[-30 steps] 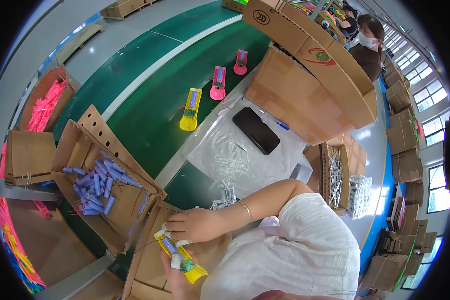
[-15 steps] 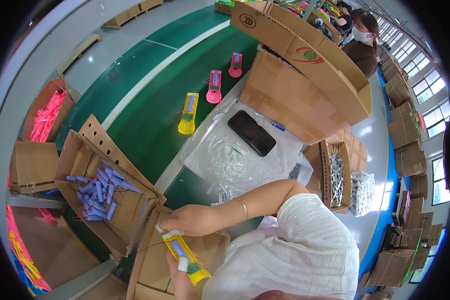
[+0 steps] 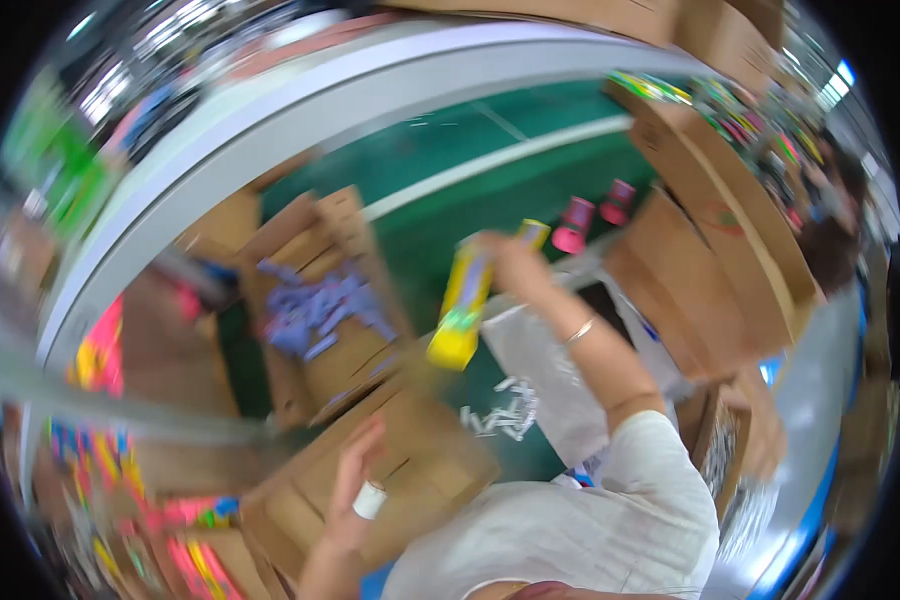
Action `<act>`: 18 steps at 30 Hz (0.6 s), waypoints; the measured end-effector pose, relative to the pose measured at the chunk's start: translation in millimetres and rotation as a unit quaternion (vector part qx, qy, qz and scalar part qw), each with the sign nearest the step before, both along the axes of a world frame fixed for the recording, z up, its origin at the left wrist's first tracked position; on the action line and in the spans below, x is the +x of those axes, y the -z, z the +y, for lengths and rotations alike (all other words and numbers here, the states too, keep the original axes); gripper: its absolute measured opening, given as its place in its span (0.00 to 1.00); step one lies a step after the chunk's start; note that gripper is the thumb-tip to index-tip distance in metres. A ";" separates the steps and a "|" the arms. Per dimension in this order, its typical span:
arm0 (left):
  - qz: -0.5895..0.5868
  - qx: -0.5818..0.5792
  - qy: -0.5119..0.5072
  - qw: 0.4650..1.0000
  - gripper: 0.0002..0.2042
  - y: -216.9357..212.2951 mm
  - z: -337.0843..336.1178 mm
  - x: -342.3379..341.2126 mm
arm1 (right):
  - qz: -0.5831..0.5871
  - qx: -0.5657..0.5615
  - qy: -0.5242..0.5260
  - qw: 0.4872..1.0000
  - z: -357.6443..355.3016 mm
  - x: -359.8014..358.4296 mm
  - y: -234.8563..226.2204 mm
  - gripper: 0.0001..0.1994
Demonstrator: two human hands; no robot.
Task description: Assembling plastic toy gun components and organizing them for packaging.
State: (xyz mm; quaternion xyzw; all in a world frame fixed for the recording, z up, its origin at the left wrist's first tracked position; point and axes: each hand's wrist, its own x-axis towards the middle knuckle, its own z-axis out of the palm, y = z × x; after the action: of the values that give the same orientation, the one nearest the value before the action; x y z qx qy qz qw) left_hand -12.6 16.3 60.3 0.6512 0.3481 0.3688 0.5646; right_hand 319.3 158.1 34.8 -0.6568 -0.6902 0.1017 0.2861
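Motion blur covered much of the view, heaviest toward the left rim. The fingers of the right hand (image 3: 515,265) were smeared, and their exact placement on the yellow housing (image 3: 460,312) could not be read. The details inside that housing were also blurred; a pale lilac part (image 3: 475,272) and a bright green patch (image 3: 460,319) were discernible. A second yellow piece (image 3: 534,233) was partly hidden behind the right hand. A dark flat item (image 3: 604,298) was partly covered by the right forearm, on or beside the whitish sheet (image 3: 530,365). A co-worker (image 3: 838,185) at the upper right was too blurred to describe.

The right arm was extended forward and leftward from a white sleeve (image 3: 648,450), with a bracelet (image 3: 579,331) at the wrist. The right hand gripped the yellow housing at its upper part; the housing slanted, its wide end lower and nearer the person, over the green work surface (image 3: 530,185).

The left hand (image 3: 352,482) was raised above an open cardboard box (image 3: 425,465), fingers pointing upward, thumb apart, the grip wide. A white wrap (image 3: 369,500) was on the thumb. The left forearm was cut off by the lower edge.

Two pink housings (image 3: 573,225) lay beyond the right hand. Lilac cylinders (image 3: 320,310) lay heaped in a carton (image 3: 345,385) to the left.
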 end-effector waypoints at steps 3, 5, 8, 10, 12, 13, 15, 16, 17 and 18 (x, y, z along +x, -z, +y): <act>-0.087 0.233 0.067 0.966 0.23 -83.8 6.5 -9.7 | -0.056 0.084 0.010 0.995 63.2 79.4 66.1 0.17; -0.168 0.374 0.086 0.908 0.19 -140.5 2.0 -2.6 | -0.085 0.068 0.019 0.994 89.6 93.4 97.9 0.16; -0.314 0.479 0.076 0.816 0.11 -174.1 -23.6 16.2 | -0.082 0.055 0.042 0.994 127.1 126.1 160.8 0.16; -0.282 0.497 0.008 0.821 0.11 -180.5 -44.3 4.1 | -0.082 -0.005 0.079 0.994 124.4 99.7 153.2 0.19; -0.269 0.490 -0.042 0.828 0.10 -185.4 -61.1 2.6 | -0.064 -0.025 0.078 0.995 112.7 68.7 139.7 0.21; -0.264 0.485 -0.064 0.832 0.10 -182.2 -85.0 5.0 | -0.104 0.019 0.085 0.991 106.2 50.8 134.8 0.22; -0.265 0.470 -0.097 0.836 0.10 -192.1 -98.7 1.2 | -0.121 0.061 0.073 0.988 92.8 28.9 110.9 0.25; -0.270 0.459 -0.110 0.840 0.10 -192.7 -106.5 6.9 | -0.122 0.060 0.070 0.988 89.3 19.6 105.6 0.25; -0.280 0.444 -0.115 0.843 0.10 -195.1 -104.8 10.1 | -0.114 0.094 0.045 0.988 83.8 16.3 100.3 0.25; -0.291 0.428 -0.118 0.847 0.09 -199.0 -100.7 10.7 | -0.107 0.128 0.022 0.986 77.2 12.7 94.8 0.26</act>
State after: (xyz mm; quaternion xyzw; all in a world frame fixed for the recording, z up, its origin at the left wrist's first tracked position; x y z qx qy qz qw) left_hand -1.9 -84.4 259.3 0.6451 0.0499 0.7177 0.2574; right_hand 332.0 235.3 -60.0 -0.6372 -0.7093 -0.0645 0.2945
